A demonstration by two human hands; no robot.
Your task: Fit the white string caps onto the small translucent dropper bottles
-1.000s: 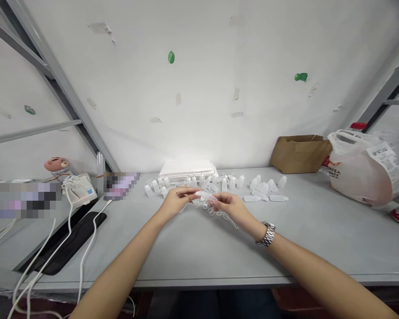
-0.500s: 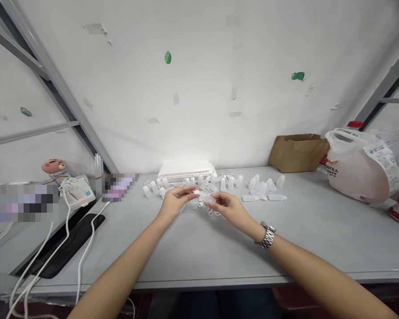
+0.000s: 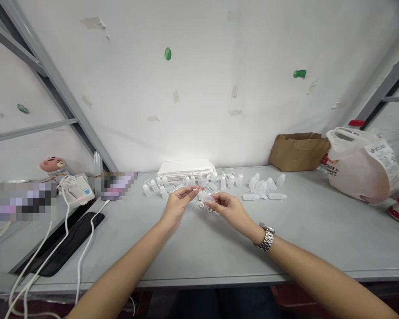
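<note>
In the head view, one small bottle (image 3: pixel 206 196) is held above the table (image 3: pixel 199 252): its body is pinched by the right hand (image 3: pixel 231 208), its left end by the left hand (image 3: pixel 177 204), fingers nearly closed. A cap is probably being fitted; a steady grip seems called for. Beyond, roughly twenty loose bottles (image 3: pixel 231 180), overlapping, are counted; at far right, one box (image 3: pixel 294 154), one bag (image 3: pixel 359 173).

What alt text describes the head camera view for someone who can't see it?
A person's left hand and right hand hold a small whitish bottle over a grey table. Other bottles stand or lie behind, near a white stack; a brown box and a plastic bag sit at right.
</note>
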